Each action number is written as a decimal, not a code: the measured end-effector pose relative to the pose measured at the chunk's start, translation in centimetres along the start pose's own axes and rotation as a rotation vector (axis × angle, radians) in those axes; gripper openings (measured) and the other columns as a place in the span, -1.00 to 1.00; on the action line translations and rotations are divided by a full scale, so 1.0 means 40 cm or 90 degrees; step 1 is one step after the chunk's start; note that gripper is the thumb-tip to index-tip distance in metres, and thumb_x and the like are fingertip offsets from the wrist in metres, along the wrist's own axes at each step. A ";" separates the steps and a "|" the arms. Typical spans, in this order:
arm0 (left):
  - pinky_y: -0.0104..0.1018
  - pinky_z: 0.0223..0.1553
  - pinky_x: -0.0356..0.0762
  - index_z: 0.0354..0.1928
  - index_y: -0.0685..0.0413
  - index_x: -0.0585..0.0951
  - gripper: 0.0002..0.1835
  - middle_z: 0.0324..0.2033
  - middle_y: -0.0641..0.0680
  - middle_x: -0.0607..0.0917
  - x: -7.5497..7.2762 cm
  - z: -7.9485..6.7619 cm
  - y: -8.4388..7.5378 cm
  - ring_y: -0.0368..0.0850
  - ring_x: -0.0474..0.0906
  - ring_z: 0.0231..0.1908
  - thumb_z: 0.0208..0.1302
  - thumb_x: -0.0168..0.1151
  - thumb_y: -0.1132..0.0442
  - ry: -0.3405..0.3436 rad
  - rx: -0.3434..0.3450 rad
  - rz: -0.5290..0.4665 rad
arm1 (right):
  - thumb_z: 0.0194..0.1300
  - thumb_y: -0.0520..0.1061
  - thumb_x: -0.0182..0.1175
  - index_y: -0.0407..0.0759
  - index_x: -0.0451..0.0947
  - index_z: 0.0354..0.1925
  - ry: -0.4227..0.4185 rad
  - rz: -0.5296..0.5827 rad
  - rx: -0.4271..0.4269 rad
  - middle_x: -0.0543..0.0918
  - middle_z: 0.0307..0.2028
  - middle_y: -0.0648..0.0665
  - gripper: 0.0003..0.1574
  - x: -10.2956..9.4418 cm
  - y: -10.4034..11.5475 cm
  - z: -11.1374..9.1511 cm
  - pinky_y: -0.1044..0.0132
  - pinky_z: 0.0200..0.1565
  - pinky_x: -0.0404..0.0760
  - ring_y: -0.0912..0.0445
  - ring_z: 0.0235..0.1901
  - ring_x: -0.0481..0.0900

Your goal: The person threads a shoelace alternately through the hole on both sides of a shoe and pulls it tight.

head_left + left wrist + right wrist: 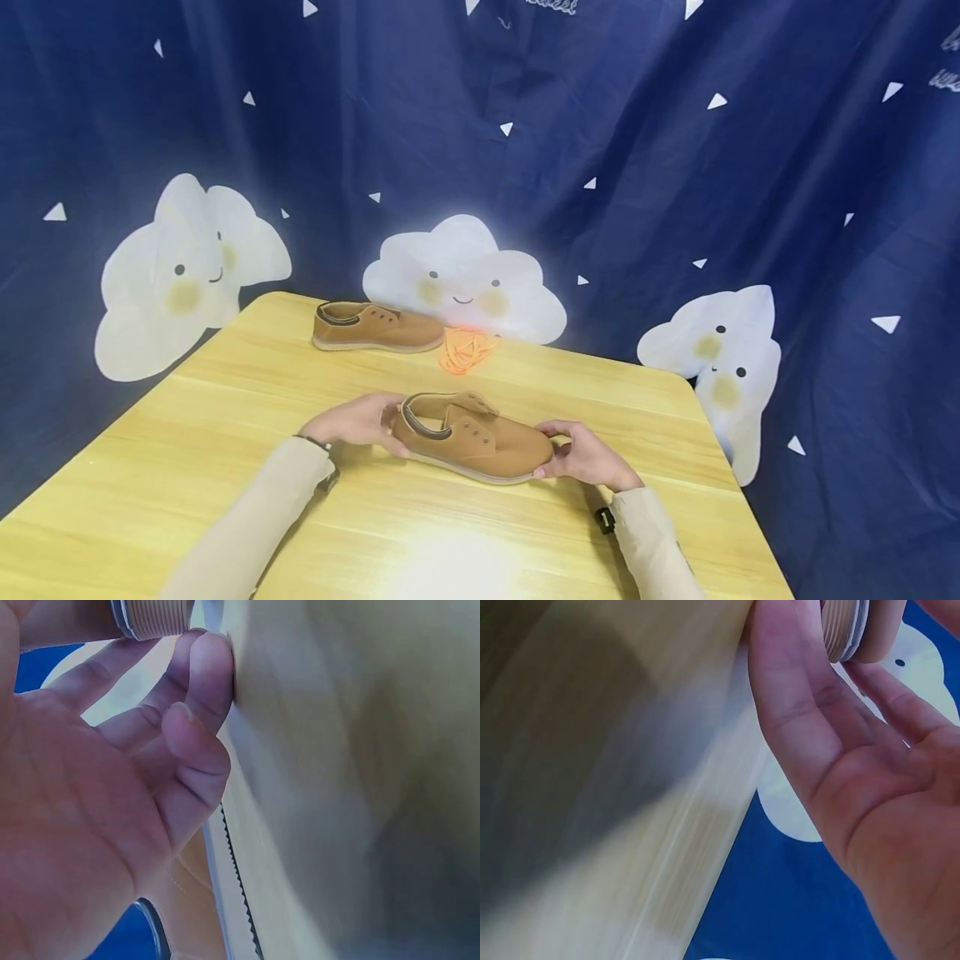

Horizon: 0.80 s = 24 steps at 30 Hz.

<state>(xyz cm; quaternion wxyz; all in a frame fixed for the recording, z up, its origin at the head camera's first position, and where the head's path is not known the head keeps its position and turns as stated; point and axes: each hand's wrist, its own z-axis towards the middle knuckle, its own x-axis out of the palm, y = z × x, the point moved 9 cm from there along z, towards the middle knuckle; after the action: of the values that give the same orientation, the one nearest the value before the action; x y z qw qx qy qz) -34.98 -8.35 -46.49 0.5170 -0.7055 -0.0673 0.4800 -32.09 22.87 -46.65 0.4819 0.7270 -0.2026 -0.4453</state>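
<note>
A tan-brown lace-up shoe (487, 437) lies across the table, its heel to the left and its toe to the right. No lace runs through its dark eyelets. My left hand (363, 423) holds the heel between thumb and fingers. At the toe, my right hand (588, 454) grips from the other end. In the left wrist view the left hand (97, 802) has its fingertips close to the tabletop, below the ribbed edge of the sole (157, 616). The right wrist view has the right hand (870, 757) around the toe end, beside the layered sole (845, 628).
A matching shoe (378, 327) stands at the table's back edge, toe to the right. Beside its toe lies a tangled bundle of orange cord (467, 348). The wooden table (187, 450) is backed by a dark blue curtain (420, 108) with clouds and white triangles.
</note>
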 end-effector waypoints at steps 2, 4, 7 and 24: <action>0.20 0.28 0.50 0.29 -0.01 0.58 -0.28 0.21 0.06 0.69 0.002 0.008 0.000 0.11 0.60 0.22 0.04 0.61 0.09 0.006 -0.004 -0.002 | 0.14 -0.27 0.53 -0.43 0.36 0.37 -0.002 0.005 0.001 0.45 0.24 -0.50 -0.09 -0.005 -0.005 -0.001 0.36 -0.21 0.68 0.10 -0.33 0.73; 0.21 0.32 0.47 0.30 -0.02 0.57 -0.26 0.23 0.06 0.68 0.003 0.014 0.003 0.13 0.58 0.26 0.03 0.62 0.07 0.012 -0.015 0.000 | 0.13 -0.27 0.54 -0.42 0.37 0.37 -0.005 0.014 0.007 0.45 0.25 -0.48 -0.09 -0.008 -0.010 -0.001 0.36 -0.21 0.68 0.08 -0.33 0.73; 0.19 0.36 0.44 0.31 -0.02 0.54 -0.23 0.24 0.05 0.66 0.003 0.020 0.009 0.13 0.56 0.28 0.02 0.63 0.04 0.019 -0.033 0.005 | 0.13 -0.28 0.54 -0.42 0.37 0.37 -0.004 0.029 0.011 0.44 0.26 -0.48 -0.09 -0.008 -0.018 -0.001 0.35 -0.19 0.70 0.04 -0.29 0.74; 0.23 0.49 0.26 0.44 0.00 0.39 -0.02 0.38 0.08 0.54 0.003 0.020 0.038 0.17 0.39 0.44 -0.02 0.64 -0.06 0.047 -0.081 -0.001 | 0.14 -0.27 0.53 -0.39 0.34 0.40 -0.004 0.027 0.021 0.44 0.30 -0.47 -0.06 -0.006 -0.022 0.002 0.33 -0.14 0.72 -0.02 -0.25 0.78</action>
<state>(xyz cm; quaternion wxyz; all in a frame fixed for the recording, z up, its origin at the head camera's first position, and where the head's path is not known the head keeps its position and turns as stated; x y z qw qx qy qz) -36.12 -8.43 -47.76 0.4739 -0.7539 -0.0791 0.4481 -32.41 23.39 -47.35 0.4783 0.7289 -0.2273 -0.4338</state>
